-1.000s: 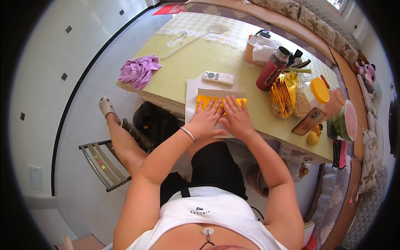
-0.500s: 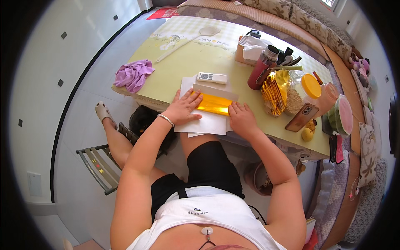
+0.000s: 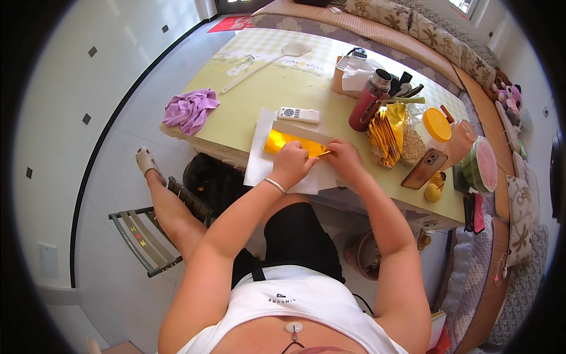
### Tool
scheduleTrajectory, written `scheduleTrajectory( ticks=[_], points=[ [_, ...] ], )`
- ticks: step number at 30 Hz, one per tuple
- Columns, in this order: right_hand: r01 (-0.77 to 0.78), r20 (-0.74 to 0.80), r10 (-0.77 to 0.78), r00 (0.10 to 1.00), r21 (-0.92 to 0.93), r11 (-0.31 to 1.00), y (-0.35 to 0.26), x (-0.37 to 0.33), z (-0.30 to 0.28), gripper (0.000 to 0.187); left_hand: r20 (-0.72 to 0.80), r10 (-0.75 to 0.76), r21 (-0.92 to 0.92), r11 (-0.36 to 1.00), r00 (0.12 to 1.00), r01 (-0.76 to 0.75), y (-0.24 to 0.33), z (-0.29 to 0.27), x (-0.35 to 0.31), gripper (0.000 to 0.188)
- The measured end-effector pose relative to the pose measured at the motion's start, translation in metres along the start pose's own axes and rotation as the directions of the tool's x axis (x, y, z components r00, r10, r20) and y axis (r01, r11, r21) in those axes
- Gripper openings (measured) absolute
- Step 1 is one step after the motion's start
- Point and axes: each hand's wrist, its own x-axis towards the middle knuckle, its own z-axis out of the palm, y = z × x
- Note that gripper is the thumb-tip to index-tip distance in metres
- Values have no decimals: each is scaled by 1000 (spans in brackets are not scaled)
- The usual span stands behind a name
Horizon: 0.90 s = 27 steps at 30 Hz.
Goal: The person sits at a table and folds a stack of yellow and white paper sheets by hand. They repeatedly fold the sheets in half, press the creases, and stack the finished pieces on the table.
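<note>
Both hands pinch a shiny gold sheet (image 3: 283, 141) lying on white paper (image 3: 259, 162) at the counter's (image 3: 247, 100) near edge: left hand (image 3: 293, 162) and right hand (image 3: 344, 158) grips clamped on it. A gold foil packet (image 3: 386, 134) stands just right.

Bright daylight fills the scene, strongest on the table (image 3: 283, 82) top and on the pale floor (image 3: 118, 76) at upper left. Glare marks the gold foil (image 3: 282, 141) and the foil bundle (image 3: 386, 134). The space under the table lies in deep shadow. Fisheye distortion bends the table edges and floor lines toward the rim. A black vignette rings the frame. Centre focus is sharp; the rim softens slightly.
</note>
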Motion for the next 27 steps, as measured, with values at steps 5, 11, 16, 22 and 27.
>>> scheduleTrajectory(
  ticks=[5,11,16,22,27],
  points=[
    [-168,59,162,985,109,980,7,12,6,19,1,-50,10,999,999,50,6,1,8,25],
    [-145,-45,144,988,-8,989,4,19,18,21,89,-373,-80,922,924,380,-7,14,12,23],
    [-149,-145,134,980,-99,984,0,14,28,24,74,-413,11,910,908,414,-11,26,20,24],
    [285,-194,-350,916,-299,911,-17,-10,36,41,29,-435,59,900,900,433,-14,36,22,24],
    [204,95,-182,979,-319,925,-27,-24,41,74,19,-427,39,904,904,426,-15,38,22,25]
  ],
)
